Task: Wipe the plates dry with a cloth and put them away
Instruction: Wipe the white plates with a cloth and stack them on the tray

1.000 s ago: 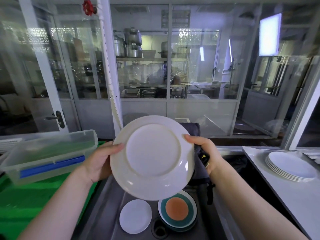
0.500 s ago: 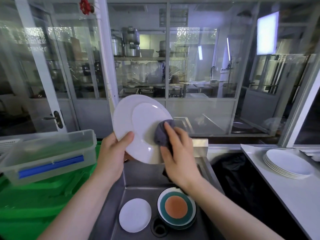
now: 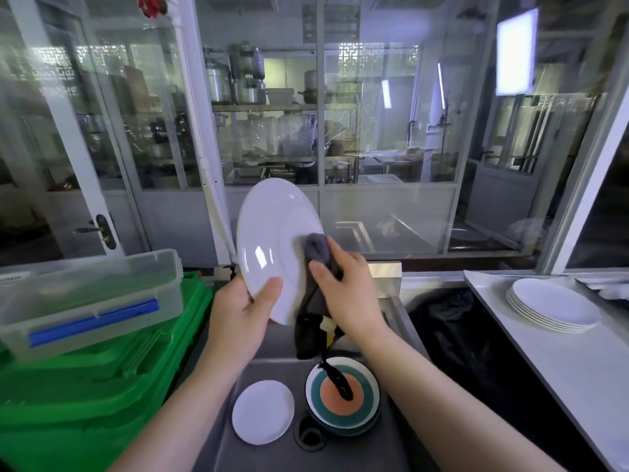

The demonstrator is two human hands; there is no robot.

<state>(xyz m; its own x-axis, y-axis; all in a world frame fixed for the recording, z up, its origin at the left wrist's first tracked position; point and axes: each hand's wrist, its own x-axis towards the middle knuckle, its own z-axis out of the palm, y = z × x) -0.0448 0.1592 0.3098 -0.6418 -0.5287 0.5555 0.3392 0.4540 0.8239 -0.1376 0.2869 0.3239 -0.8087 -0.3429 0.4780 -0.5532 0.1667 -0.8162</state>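
Observation:
I hold a large white plate [image 3: 269, 240] upright above the sink, its face turned toward me and to the right. My left hand [image 3: 243, 315] grips its lower rim, thumb on the face. My right hand [image 3: 343, 284] presses a dark grey cloth [image 3: 318, 248] against the plate's right half; the cloth's tail hangs down over the sink. In the steel sink [image 3: 258, 369] lie a small white plate [image 3: 262, 412] and a stacked plate with teal rings and an orange centre [image 3: 342, 400]. A stack of white plates [image 3: 553, 306] rests on the right counter.
A clear plastic box with a blue clasp [image 3: 88, 298] sits on green crates [image 3: 102, 386] at left. A white counter [image 3: 561, 366] runs along the right, a dark gap beside the sink. Glass partitions stand behind. The sink drain [image 3: 309, 434] is between the two plates.
A second ago the plate's back faced me, held by both hands. It has since turned face-side toward me, and my right hand has brought the cloth onto it, rubbing toward the right edge.

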